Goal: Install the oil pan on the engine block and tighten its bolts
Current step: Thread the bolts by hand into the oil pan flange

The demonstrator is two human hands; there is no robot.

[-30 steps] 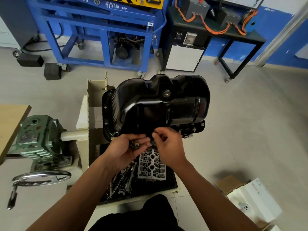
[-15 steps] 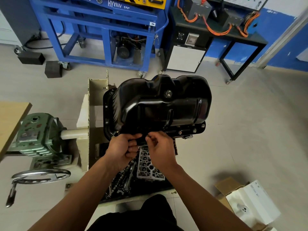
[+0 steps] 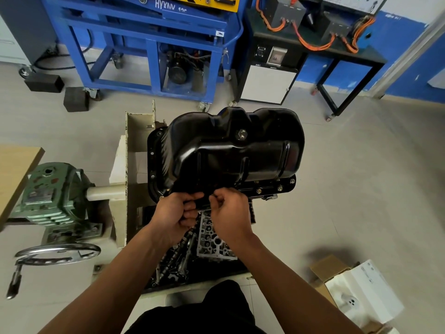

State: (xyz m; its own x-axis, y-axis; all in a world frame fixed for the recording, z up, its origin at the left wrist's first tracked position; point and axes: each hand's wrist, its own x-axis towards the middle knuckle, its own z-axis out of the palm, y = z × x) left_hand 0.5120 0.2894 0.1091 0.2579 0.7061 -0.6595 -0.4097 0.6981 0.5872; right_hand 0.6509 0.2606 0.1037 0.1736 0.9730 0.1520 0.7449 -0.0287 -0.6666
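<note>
Right hand (image 3: 231, 214): fingertips (image 3: 213, 197) bunched in a tight pinch at the pan's near flange; I cannot tell what they hold.
Left hand (image 3: 174, 214): fingers (image 3: 190, 210) curled into the palm, thumb against the same flange; anything inside is hidden.
Oil pan (image 3: 231, 155): glossy black, ribbed, middle of the frame, drain plug (image 3: 242, 134) on top.
Flange bolts (image 3: 279, 188): three seated at its lower-right edge.
Cylinder head (image 3: 214, 237): grey, just below the hands.
</note>
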